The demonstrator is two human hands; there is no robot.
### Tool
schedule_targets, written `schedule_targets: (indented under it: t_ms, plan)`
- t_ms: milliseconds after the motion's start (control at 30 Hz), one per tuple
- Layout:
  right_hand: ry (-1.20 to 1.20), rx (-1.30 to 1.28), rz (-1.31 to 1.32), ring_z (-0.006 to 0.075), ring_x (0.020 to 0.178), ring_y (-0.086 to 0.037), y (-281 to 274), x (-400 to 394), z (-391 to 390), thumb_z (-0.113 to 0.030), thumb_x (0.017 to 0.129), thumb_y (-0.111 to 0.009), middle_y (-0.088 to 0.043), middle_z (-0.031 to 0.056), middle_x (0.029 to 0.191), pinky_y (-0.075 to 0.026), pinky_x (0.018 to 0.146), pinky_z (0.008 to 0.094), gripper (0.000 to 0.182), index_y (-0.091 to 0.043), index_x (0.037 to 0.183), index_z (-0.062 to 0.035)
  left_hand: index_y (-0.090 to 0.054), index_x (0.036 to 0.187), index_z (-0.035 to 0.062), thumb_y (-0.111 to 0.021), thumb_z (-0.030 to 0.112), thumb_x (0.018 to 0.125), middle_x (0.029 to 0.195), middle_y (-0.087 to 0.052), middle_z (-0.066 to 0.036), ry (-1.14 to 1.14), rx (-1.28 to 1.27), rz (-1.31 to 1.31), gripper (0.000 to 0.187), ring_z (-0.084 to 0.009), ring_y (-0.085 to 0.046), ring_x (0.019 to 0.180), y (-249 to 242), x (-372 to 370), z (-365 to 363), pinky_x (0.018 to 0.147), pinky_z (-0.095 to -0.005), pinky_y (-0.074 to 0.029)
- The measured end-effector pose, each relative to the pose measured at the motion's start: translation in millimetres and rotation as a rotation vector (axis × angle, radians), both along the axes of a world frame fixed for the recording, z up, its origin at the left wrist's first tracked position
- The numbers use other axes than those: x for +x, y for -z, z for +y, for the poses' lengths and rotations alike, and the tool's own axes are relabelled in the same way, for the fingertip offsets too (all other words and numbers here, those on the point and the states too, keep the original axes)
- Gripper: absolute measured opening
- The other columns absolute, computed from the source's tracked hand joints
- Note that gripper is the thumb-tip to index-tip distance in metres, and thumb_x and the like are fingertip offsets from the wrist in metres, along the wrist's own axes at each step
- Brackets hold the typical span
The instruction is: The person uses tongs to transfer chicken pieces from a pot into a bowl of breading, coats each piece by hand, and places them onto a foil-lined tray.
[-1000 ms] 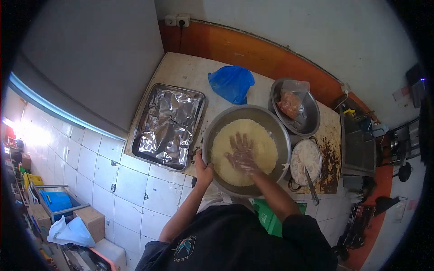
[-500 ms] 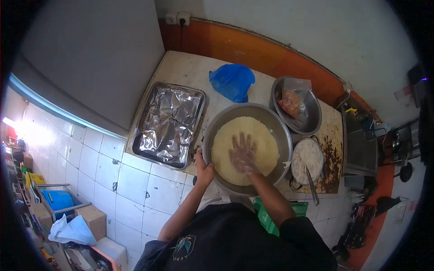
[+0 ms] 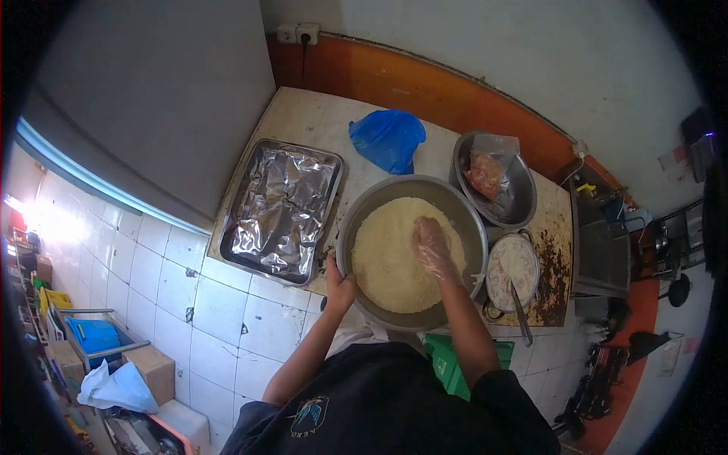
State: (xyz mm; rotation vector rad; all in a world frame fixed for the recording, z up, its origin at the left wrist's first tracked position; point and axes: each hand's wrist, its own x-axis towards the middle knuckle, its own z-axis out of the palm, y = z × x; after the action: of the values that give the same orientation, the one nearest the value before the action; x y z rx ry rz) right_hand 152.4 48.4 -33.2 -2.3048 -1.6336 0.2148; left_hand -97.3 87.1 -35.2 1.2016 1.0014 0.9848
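Note:
A large metal bowl (image 3: 479, 246) holds a wide bed of pale yellow crumbs (image 3: 390, 262). My left hand (image 3: 339, 288) grips the bowl's left rim, thumb up along the side. Inside the bowl, my right hand (image 3: 434, 246) wears a clear plastic glove and rests at the right part of the crumbs, turned on its side with the fingers together and bent; what they may hold is hidden. Right of the bowl stands a pot (image 3: 493, 277) of whitish batter with a spoon (image 3: 522, 315) in it. Behind it, a smaller metal bowl (image 3: 523, 199) contains a plastic bag of orange-pink food (image 3: 484, 173).
A foil-lined metal tray (image 3: 280, 205) lies on the left of the worktop (image 3: 307, 114). A crumpled blue plastic bag (image 3: 388, 140) sits behind the large bowl. Below the worktop's front edge is a green crate (image 3: 447, 364). A grey panel (image 3: 167, 91) rises at the left.
My right hand has moved right across the crumbs and turned from flat with spread fingers to its side with fingers together. My left hand stays at the rim.

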Motion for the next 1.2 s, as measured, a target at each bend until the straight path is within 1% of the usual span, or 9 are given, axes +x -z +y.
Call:
schedule_targets:
  t_ms: [167, 233, 467, 567, 633, 733, 967, 1033, 1200]
  plan:
    - [0.057, 0.080, -0.223, 0.0463, 0.134, -0.026, 2.6, -50.2, 10.1, -0.034, 0.091, -0.049, -0.024, 0.0258, 0.148, -0.025, 0.106, 0.0585, 0.061, -0.032, 0.144, -0.0096, -0.041, 0.122, 0.0000, -0.047, -0.006, 0.065, 0.113, -0.050, -0.017, -0.002, 0.004, 0.127, 0.057, -0.0283, -0.047, 0.112, 4.1, -1.4, -3.3, 0.101, -0.0362, -0.032]
    - [0.115, -0.343, -0.124, 0.0477, 0.140, -0.009, 9.9, -52.0, 21.1, -0.045, 0.093, -0.039, -0.007, 0.0218, 0.155, -0.010, 0.107, 0.0649, 0.068, -0.021, 0.149, -0.0130, -0.040, 0.124, 0.0003, -0.048, -0.005, 0.065, 0.114, -0.050, -0.018, -0.014, 0.081, 0.060, 0.059, -0.0299, -0.047, 0.113, 13.2, 3.4, 3.0, 0.101, -0.0367, -0.032]
    - [0.105, -0.319, -0.165, 0.0500, 0.139, -0.007, -5.1, -62.4, 22.9, -0.049, 0.094, -0.034, -0.006, 0.0219, 0.155, -0.008, 0.109, 0.0632, 0.070, -0.015, 0.150, -0.0128, -0.039, 0.126, 0.0008, -0.049, -0.004, 0.067, 0.116, -0.049, -0.018, 0.013, 0.049, 0.132, 0.060, -0.0298, -0.046, 0.113, 8.7, 0.0, 2.9, 0.101, -0.0368, -0.032]
    - [0.111, -0.229, -0.079, 0.0487, 0.138, -0.012, 28.2, -39.9, 22.0, -0.047, 0.091, -0.043, -0.013, 0.0225, 0.153, -0.014, 0.108, 0.0619, 0.069, -0.026, 0.147, -0.0096, -0.038, 0.126, 0.0007, -0.050, -0.003, 0.069, 0.118, -0.048, -0.017, 0.013, -0.039, 0.040, 0.059, -0.0292, -0.046, 0.114, 6.1, 1.6, 2.0, 0.102, -0.0379, -0.032]
    - [-0.013, 0.488, 0.735, 0.0374, 0.142, -0.016, 81.4, -17.3, 5.2, -0.041, 0.095, -0.043, -0.012, 0.0174, 0.155, -0.021, 0.109, 0.0578, 0.065, -0.021, 0.149, -0.0114, -0.037, 0.127, 0.0003, -0.050, -0.001, 0.071, 0.119, -0.047, -0.018, 0.028, -0.092, 0.090, 0.057, -0.0287, -0.046, 0.114, -5.1, -0.4, 0.7, 0.102, -0.0381, -0.033]
    - [0.120, -0.449, 0.121, 0.0312, 0.139, -0.025, 17.1, -17.7, -19.5, -0.039, 0.089, -0.055, -0.026, 0.0187, 0.150, -0.028, 0.107, 0.0527, 0.067, -0.032, 0.143, -0.0057, -0.037, 0.127, -0.0004, -0.052, 0.004, 0.077, 0.121, -0.047, -0.018, -0.035, 0.031, 0.168, 0.052, -0.0282, -0.046, 0.114, -8.7, 1.9, -4.1, 0.101, -0.0374, -0.034]
    - [0.148, -0.400, 0.399, 0.0326, 0.120, -0.049, 5.2, -6.9, -8.5, -0.034, 0.075, -0.073, -0.050, 0.0206, 0.130, -0.038, 0.101, 0.0404, 0.075, -0.042, 0.133, 0.0016, -0.037, 0.129, -0.0005, -0.049, 0.016, 0.092, 0.121, -0.047, -0.015, -0.092, 0.009, 0.062, 0.042, -0.0244, -0.048, 0.112, -4.7, -25.6, -6.9, 0.095, -0.0362, -0.039]
    - [0.244, -0.127, 1.127, 0.0255, 0.110, -0.055, -8.1, -5.6, -15.2, -0.022, 0.075, -0.074, -0.054, 0.0170, 0.123, -0.046, 0.090, 0.0345, 0.066, -0.046, 0.130, 0.0016, -0.040, 0.128, 0.0017, -0.046, 0.016, 0.093, 0.121, -0.048, -0.013, -0.164, -0.064, 0.123, 0.037, -0.0217, -0.050, 0.109, -7.1, -46.8, -13.6, 0.088, -0.0338, -0.043]
    - [0.166, 0.068, 1.304, 0.0186, 0.096, -0.058, 7.2, 14.2, -15.4, -0.010, 0.076, -0.071, -0.059, 0.0120, 0.113, -0.049, 0.081, 0.0287, 0.055, -0.049, 0.125, 0.0022, -0.044, 0.125, 0.0055, -0.046, 0.019, 0.095, 0.124, -0.049, -0.011, -0.355, -0.127, 0.235, 0.033, -0.0219, -0.051, 0.108, -12.9, -93.8, -37.1, 0.082, -0.0340, -0.047]
